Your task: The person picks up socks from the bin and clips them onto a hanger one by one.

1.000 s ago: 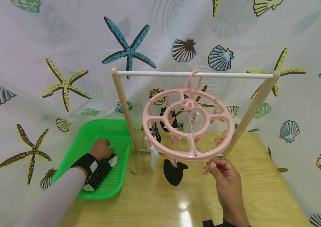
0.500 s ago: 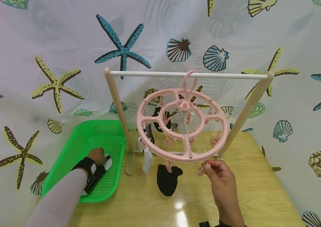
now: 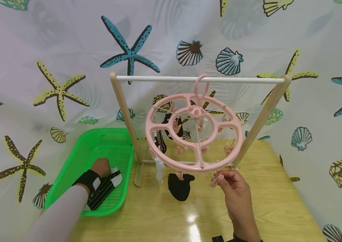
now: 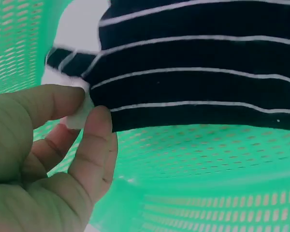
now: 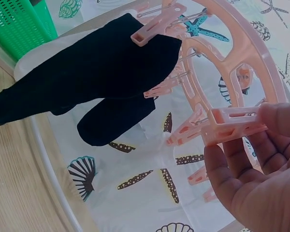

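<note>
In the green basket (image 3: 127, 188) lies a black sock (image 4: 198, 58) with thin white stripes and white end patches. My left hand (image 4: 53, 150) pinches a white patch of that sock between thumb and fingers. My right hand (image 3: 236, 191) holds a pink clothespin (image 5: 237, 121) at the front rim of the round pink hanger (image 3: 186, 167), with nothing seen in the pin's jaws. A plain black sock (image 3: 179, 188) hangs from another pin to the left of my right hand. More black and white socks hang at the hanger's left and back.
The hanger hooks over a white rod (image 3: 158, 79) on a wooden stand, whose left post (image 3: 126, 114) rises beside the basket. Several free pink pins dangle under the rings. A patterned curtain (image 3: 77, 40) backs the wooden table (image 3: 273, 198).
My left hand has moved down onto the striped sock in the basket and now pinches its end. The head view has shifted slightly. My right hand keeps holding the clothespin.
</note>
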A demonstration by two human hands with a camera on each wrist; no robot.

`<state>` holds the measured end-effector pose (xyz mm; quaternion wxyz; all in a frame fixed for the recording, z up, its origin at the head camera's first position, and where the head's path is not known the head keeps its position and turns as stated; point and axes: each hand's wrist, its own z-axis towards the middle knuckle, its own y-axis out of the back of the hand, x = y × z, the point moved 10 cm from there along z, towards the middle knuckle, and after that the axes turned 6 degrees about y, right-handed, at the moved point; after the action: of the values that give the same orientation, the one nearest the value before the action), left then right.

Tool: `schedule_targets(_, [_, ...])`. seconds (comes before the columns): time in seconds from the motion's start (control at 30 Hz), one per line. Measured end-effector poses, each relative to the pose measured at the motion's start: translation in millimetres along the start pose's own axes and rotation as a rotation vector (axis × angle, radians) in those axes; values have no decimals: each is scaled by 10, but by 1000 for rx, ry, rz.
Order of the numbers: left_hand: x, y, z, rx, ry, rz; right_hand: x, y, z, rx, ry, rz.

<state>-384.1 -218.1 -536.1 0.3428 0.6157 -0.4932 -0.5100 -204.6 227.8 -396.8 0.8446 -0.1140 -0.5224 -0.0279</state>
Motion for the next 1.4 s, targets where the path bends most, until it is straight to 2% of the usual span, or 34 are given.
schedule_targets(0.13, [-136,181,-143,-37,-52,-23,23,-7,7,9,24,18])
schedule_targets(0.27, [-214,327,-286,-94,-74,-131,8,-4,7,-3,5,23])
schedule_targets(0.33, [-238,395,-371,-134,-64,-194,-6,6,1,-18,-19,11])
schedule_targets(0.5, [-394,633,-688,-299,-78,-274,-23,20,-13,-43,-61,-24])
schedule_targets(0.6, [-565,772,-906,-415,-122,-300,-24,25,-15,-49,-65,-32])
schedule_targets(0.7, [-814,880,-1173,-530,-184,-298,-26,26,-18,-57,-67,-32])
schedule_targets(0.87, [-1271,944,-1667,-639,-234,-324,-51,5,-49,-68,-107,-49])
schedule_targets(0.97, [-1529,908,-1922,-665,-252,-351,-77,-25,-94,-51,-146,-65])
schedule_targets(1.07, [-1799,816,-2071,-649,-297,-387,-76,-28,-118,-47,-154,-70])
schedule_targets(1.2, [-2103,663,-2050,-572,-346,-455,-43,-2,-101,-62,-130,-60])
schedule_targets(1.33, [-2290,560,-1951,-512,-342,-492,-28,-35,-84,-44,-112,-38])
schedule_targets(1.4, [-2383,528,-1927,-490,-362,-500,-18,-61,-80,-34,-99,-27])
